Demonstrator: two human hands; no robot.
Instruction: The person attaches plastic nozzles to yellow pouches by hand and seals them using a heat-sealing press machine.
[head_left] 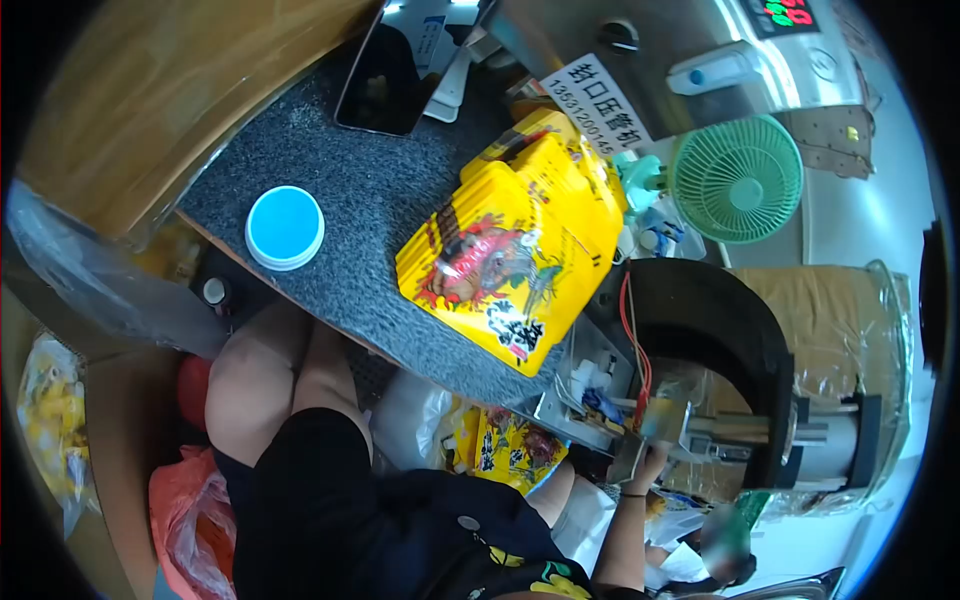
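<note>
My right hand (648, 468) reaches up beside a metal machine part (628, 457) at lower right, with a dark band around the wrist. Its fingers are mostly hidden among the metal parts, so what it holds, if anything, does not show. My left hand is out of sight. Close by, red wires (638, 350) run down the black curved frame (735, 310) of the machine, and a silver cylinder (830, 445) sits at its far end. Yellow printed pouches (520, 450) lie below the table edge, near my bare skin and a translucent plastic bag (410, 420).
On the dark speckled tabletop (350, 280) lie a stack of yellow pouches (510, 260), a round tub with a blue top (285, 228) and a phone (400, 75). A steel control box (690, 60) and green fan (740, 180) stand behind. Another person (725, 550) is at lower right.
</note>
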